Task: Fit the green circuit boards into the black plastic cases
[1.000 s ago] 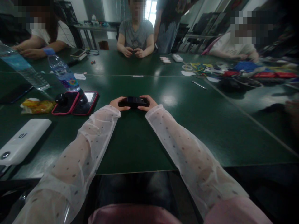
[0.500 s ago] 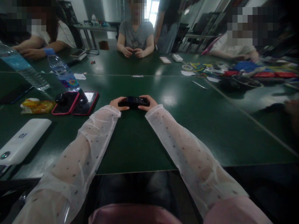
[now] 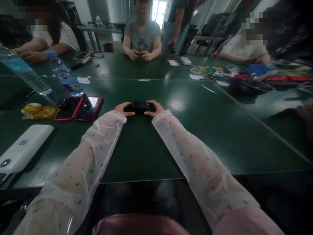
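Green table (image 3: 207, 130), black device (image 3: 140, 107) between both hands' grip (image 3: 140, 109)

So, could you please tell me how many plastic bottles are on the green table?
2: one clear bottle cut off at the picture's left edge, and a blue-capped bottle right of it, behind the red-edged phones.

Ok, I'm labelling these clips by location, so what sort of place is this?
Probably a shared workroom or lab: a long green table, a heap of cables, a second worktable behind.
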`<state>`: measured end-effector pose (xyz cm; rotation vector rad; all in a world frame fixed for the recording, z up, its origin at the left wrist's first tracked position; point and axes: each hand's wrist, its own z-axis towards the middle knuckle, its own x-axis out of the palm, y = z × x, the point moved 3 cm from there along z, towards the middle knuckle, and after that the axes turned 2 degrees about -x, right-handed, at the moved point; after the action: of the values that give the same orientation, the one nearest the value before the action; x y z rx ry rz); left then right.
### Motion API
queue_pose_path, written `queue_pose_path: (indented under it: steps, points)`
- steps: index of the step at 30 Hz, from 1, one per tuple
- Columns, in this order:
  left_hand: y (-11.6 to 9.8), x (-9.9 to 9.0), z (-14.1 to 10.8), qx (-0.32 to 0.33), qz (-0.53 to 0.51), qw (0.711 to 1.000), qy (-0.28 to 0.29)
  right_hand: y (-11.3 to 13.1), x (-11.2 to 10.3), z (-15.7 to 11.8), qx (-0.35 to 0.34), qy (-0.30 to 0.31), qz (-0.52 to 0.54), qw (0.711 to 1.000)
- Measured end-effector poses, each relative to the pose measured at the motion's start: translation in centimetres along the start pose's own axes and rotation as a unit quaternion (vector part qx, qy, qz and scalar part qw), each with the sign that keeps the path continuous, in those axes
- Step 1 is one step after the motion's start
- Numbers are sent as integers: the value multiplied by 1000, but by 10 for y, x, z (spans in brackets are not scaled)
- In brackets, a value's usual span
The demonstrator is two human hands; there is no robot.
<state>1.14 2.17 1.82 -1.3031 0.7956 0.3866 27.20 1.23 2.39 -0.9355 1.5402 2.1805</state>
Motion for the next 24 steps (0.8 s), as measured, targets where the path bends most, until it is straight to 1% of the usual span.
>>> queue_pose_path:
  steps: [2, 5, 9, 12, 15, 17, 19, 22, 24]
  points:
    - [0, 0, -1, 2, 4, 1000, 0, -4, 1, 1, -2, -5, 6, 1000]
    - [2, 1, 0, 21, -4, 1000, 5, -11, 4, 4, -14, -6, 36, 999]
    - [7, 3, 2, 34, -15, 999, 7, -12, 5, 8, -45, -35, 121, 991]
    - [9, 4, 2, 22, -3, 1000, 5, -8, -2, 9, -40, -66, 209, 975]
    - [8, 3, 1, 31, -2, 1000, 6, -8, -17, 11, -13, -120, 256, 959]
    - [7, 3, 0, 37, 2, 999, 10, -13, -29, 11, 3, -162, 253, 954]
    - [6, 2, 0, 33, 13, 999, 17, -20, -40, 11, 15, -204, 222, 953]
    - [3, 1, 0, 22, 31, 999, 20, -30, -51, 7, 53, -252, 128, 958]
    - [1, 0, -1, 20, 38, 999, 23, -35, -55, 2, 86, -262, 42, 960]
